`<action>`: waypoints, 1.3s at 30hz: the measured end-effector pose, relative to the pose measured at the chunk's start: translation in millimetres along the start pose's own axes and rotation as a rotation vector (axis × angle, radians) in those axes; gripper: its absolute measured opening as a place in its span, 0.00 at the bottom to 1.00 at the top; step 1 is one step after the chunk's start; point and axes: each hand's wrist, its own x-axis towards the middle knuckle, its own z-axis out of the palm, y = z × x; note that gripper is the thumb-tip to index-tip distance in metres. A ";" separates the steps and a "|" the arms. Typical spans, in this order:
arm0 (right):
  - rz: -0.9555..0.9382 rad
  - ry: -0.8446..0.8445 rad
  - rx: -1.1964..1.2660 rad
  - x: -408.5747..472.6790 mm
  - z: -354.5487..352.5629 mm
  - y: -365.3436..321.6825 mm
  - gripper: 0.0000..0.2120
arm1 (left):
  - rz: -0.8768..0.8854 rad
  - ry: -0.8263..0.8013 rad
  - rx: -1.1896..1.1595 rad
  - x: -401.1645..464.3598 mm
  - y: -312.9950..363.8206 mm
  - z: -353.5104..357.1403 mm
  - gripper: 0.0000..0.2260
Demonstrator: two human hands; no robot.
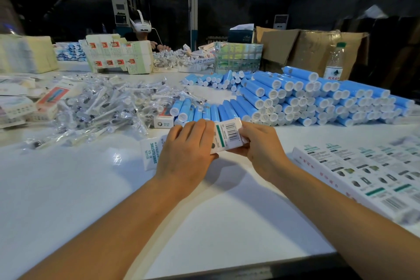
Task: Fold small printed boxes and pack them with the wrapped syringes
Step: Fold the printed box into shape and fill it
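Observation:
A small white printed box (227, 135) with a barcode and a green stripe is held just above the white table (68, 188), between both hands. My left hand (188, 150) covers its left part with fingers curled over the top. My right hand (259, 143) grips its right end. Another small box (150, 151) marked "SONIC ELECTRIC" lies flat just left of my left hand. A heap of clear-wrapped syringes (102, 104) spreads across the table at the left.
Blue tubes with white caps (306, 98) are stacked in a big pile behind my hands and to the right. A row of flat printed boxes (375, 175) lies at the right. A water bottle (334, 63) stands behind. Across the table sits a person with a headset (142, 25).

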 end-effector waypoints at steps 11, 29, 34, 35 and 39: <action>-0.183 -0.108 -0.286 -5.9 3.4 8.7 0.19 | -0.106 0.002 -0.094 0.3 -0.2 -1.1 0.30; -0.437 0.278 -0.696 -8.8 12.4 12.9 0.15 | -0.222 -0.108 -0.083 3.0 5.3 -5.1 0.30; -0.484 0.237 -0.718 -7.3 11.6 15.7 0.12 | -0.213 -0.109 -0.087 2.4 0.0 -4.2 0.30; -0.478 0.215 -0.756 -6.5 11.3 15.5 0.08 | -0.226 -0.121 -0.111 1.9 -2.0 -4.7 0.29; -0.590 -0.049 -0.951 -11.6 6.4 6.2 0.28 | -0.129 -0.124 -0.197 1.1 -6.5 -6.4 0.24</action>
